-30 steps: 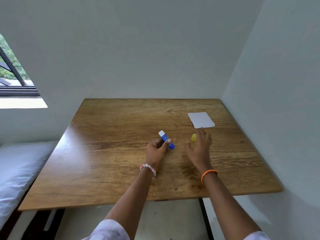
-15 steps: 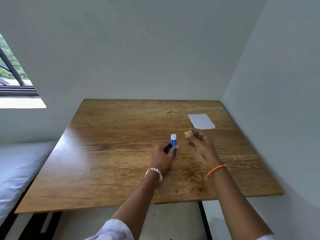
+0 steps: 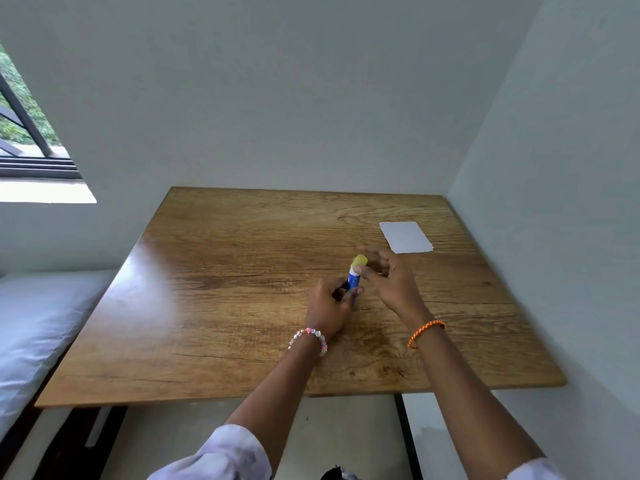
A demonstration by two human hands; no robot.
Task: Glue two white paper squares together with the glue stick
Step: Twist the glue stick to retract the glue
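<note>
The glue stick (image 3: pixel 354 280) is blue with a white band, and the marks on it are too small to read. It stands almost straight up above the wooden table (image 3: pixel 242 289), with its yellow cap (image 3: pixel 359 260) on top. The left hand (image 3: pixel 330 304) is closed around the bottom of the glue stick. The right hand (image 3: pixel 389 279) is just beside the glue stick, with its fingers spread loosely. Its thumb touches the glue stick near the cap, but I cannot tell if it is gripping it. The white paper (image 3: pixel 406 237) lies flat on the table, behind the glue stick and to the right, near the side wall.
</note>
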